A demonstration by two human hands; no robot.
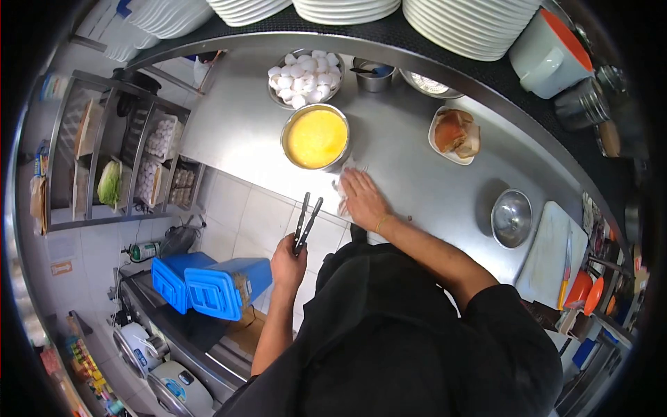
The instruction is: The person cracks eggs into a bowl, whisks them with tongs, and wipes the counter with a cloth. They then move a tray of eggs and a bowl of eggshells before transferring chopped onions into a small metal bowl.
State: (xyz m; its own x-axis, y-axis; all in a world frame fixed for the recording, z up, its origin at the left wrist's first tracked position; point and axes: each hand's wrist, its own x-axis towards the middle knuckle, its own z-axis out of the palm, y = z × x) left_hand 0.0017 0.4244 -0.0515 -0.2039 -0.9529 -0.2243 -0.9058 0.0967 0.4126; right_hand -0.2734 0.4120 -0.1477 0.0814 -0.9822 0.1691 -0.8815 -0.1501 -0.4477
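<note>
My left hand (288,264) is closed around two black-handled utensils (303,222), held upward beyond the counter's front edge. My right hand (364,197) lies on a pale crumpled cloth (345,187) on the steel counter (410,177), its fingers close together. Just beyond that cloth sits a metal bowl filled with yellow liquid (317,137). Behind it, a bowl holds many eggshells (306,78). A small metal pot (374,78) with a dark-handled utensil in it stands to their right.
A white dish with brown food (455,134) and an empty metal bowl (511,218) are on the right. Past them lies a white cutting board (549,257) with a knife. Stacked plates (465,24) fill the overhead shelf. Blue bins (215,288) stand at lower left.
</note>
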